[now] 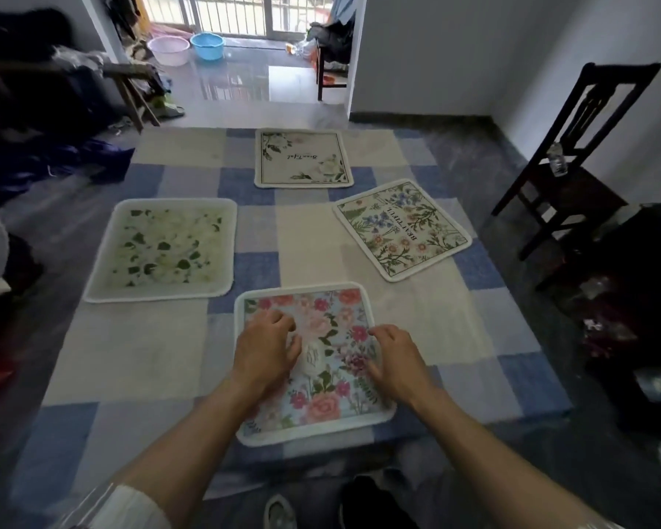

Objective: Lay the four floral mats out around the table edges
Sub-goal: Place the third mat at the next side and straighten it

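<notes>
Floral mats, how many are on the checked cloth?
4: white-flower mat at the far edge, green-leaf mat left, tilted wildflower mat right, pink-rose mat nearest. None seems hidden.

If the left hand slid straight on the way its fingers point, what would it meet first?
The left hand would leave the pink rose-print mat over its far border onto bare blue-and-white checked cloth; beyond, probably the tilted blue-flowered mat, though the angle is uncertain.

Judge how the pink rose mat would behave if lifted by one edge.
The pink rose mat probably flops: it lies thin and flat, with a soft rim. Likely light, being so thin. On the checked cloth it probably drags, not slides.
</notes>
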Tool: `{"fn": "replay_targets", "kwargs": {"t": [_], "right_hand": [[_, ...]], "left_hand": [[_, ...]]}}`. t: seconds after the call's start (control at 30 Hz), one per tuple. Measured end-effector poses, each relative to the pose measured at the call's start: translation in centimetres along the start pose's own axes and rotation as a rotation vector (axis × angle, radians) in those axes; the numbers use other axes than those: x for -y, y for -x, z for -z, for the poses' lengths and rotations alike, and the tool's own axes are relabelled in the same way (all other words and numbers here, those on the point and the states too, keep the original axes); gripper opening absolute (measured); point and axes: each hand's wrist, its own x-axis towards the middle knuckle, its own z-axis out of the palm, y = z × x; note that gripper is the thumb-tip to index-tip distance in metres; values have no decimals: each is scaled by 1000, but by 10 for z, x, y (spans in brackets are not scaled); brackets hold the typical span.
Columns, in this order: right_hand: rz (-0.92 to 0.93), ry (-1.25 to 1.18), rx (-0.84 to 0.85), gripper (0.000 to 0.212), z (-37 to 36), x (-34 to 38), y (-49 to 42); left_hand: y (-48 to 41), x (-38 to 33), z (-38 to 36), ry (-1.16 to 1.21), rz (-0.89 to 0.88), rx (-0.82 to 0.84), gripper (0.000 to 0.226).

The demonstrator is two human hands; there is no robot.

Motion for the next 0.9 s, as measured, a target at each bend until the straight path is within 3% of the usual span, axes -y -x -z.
{"fn": "replay_targets", "kwargs": {"t": [0.3, 0.47, 0.63, 0.9], "right_hand": [[-73, 21, 194, 84, -35, -12, 30], [-97, 69, 254, 102, -47, -18, 37], [-153, 42, 219, 111, -53, -20, 41], [-182, 14, 118, 104, -55, -16, 36]], "left_hand": [[61, 21, -11, -70, 198, 199, 29], [84, 27, -22, -56, 292, 312, 64], [101, 24, -32, -27, 504, 193, 62], [100, 20, -34, 75, 571, 152, 61]]}}
